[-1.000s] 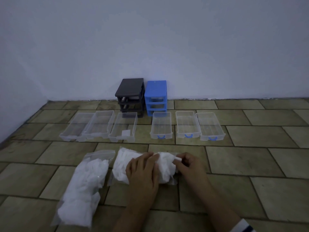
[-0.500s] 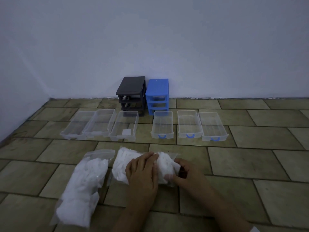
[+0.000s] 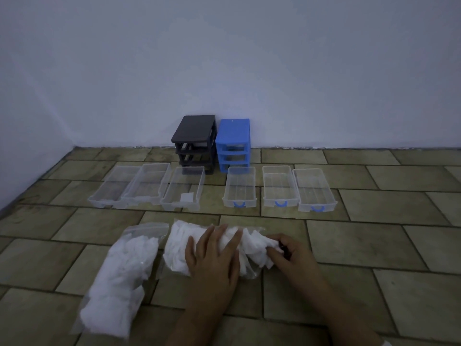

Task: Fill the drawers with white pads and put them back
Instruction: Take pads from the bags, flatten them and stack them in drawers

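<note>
On a tiled floor (image 3: 374,240), a left hand (image 3: 212,255) presses flat, fingers straight, on a clear bag (image 3: 179,242) of white pads, while the right hand (image 3: 290,253) pinches pads (image 3: 259,243) at its open end. A second bag (image 3: 122,273) lies left. Beyond, six empty drawers (image 3: 279,186) line up before black (image 3: 195,141) and blue (image 3: 233,143) frames.

Six drawers, two frames, two bags, two hands.

Six clear drawers lie on the floor: three plain ones (image 3: 147,187) at left, three with blue handles (image 3: 279,187) at right. Two drawer frames stand at the wall, one black (image 3: 195,136), one blue (image 3: 233,141). Two clear bags of white pads: one at left (image 3: 122,273), one (image 3: 182,245) under the left hand (image 3: 212,260) and right hand (image 3: 291,255).
</note>
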